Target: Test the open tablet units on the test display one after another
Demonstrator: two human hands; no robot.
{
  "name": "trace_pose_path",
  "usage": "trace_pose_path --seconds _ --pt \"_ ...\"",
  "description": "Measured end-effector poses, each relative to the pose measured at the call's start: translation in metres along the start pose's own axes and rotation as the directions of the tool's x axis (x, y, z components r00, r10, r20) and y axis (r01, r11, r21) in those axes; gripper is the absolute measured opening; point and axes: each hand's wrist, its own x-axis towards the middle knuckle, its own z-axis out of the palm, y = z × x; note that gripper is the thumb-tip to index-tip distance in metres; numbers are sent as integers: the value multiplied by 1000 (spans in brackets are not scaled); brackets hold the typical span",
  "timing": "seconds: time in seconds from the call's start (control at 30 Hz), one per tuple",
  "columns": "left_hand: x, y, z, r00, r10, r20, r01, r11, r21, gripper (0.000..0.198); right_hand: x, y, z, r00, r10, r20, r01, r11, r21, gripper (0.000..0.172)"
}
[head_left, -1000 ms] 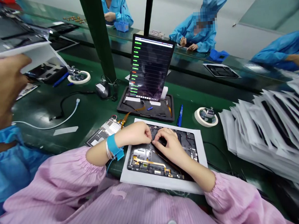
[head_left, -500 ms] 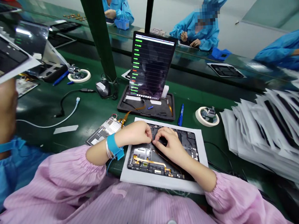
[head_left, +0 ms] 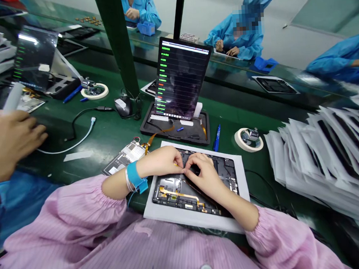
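An opened tablet housing (head_left: pixel 221 172) lies on a white foam sheet (head_left: pixel 166 218) in front of me, its inside facing up. An orange flex cable (head_left: pixel 183 194) runs along its near part. My left hand (head_left: pixel 165 159), with a blue strap at the wrist, is closed in a pinch over the housing's middle. A small orange bit shows at its fingertips, too small to name. Meeting those fingertips, my right hand (head_left: pixel 202 169) pinches with thumb and forefinger; what it grips is hidden. Left of the housing, a bare circuit board assembly (head_left: pixel 124 156) lies on the bench.
A lit screen (head_left: pixel 182 77) stands in a black tray (head_left: pixel 176 136) behind the housing. Nearby are a blue pen (head_left: pixel 217 138), a tape roll (head_left: pixel 249 139) and a mouse (head_left: pixel 123 106). Stacked white sleeves (head_left: pixel 323 154) fill the right. A co-worker's hand (head_left: pixel 12 140) reaches in at left.
My hands stay pinched together at the same spot, and an orange bit now shows at my left fingers. The co-worker's tablet at left has moved down and away, and their hand has come further in.
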Motion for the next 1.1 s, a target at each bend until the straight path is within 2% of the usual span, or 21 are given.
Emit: trace_pose_path --seconds 0.13,0.3,0.37,0.43,0.5,0.57,0.6,0.63,0.7,0.8,0.9,0.93,1.0,1.07,1.1 --pt "3 -1 4 1000 2 -7 -2 1000 20 19 -1 0 1 1000 -11 -15 11 1000 -3 6" --pt "1 0 6 996 27 -88 -19 996 92 13 -2 3 1 998 -17 -58 19 999 29 5" --pt "0 4 -1 993 105 -61 -95 985 144 13 -1 6 2 997 -12 -73 15 999 42 3" --pt "3 11 -11 968 227 -110 -204 961 185 28 -1 8 3 996 -12 -94 17 999 46 2" --pt "14 19 -20 901 286 -326 -208 944 254 47 0 9 3 994 -20 -104 25 999 44 4" --pt "32 25 -25 768 261 -585 -67 941 331 54 0 10 3 994 -23 -103 27 999 38 4" --pt "43 26 -27 706 249 -663 7 933 359 54 -1 9 3 995 -23 -100 27 999 35 4" --pt "55 25 -28 664 244 -707 62 924 378 54 -1 9 3 995 -24 -98 27 999 33 5" --pt "75 21 -31 636 235 -735 122 910 397 53 -2 10 2 995 -27 -100 30 999 30 5" --pt "89 22 -32 654 193 -732 171 904 391 55 1 11 3 993 -31 -111 34 999 23 6" --pt "79 44 -23 656 156 -738 208 903 375 55 1 4 1 994 -39 -98 36 999 -26 6" --pt "73 54 -17 675 155 -721 196 905 378 54 -1 -1 -2 996 -53 -72 48 997 -59 6" --pt "62 75 2 755 160 -636 130 914 384 46 -13 -14 -16 994 -103 24 105 982 -157 10" --pt "55 88 23 840 185 -511 33 921 389 34 -30 -25 -44 981 -131 140 165 948 -274 12" --pt "54 91 34 864 204 -461 -7 920 393 28 -40 -28 -61 978 -121 170 172 929 -327 9"
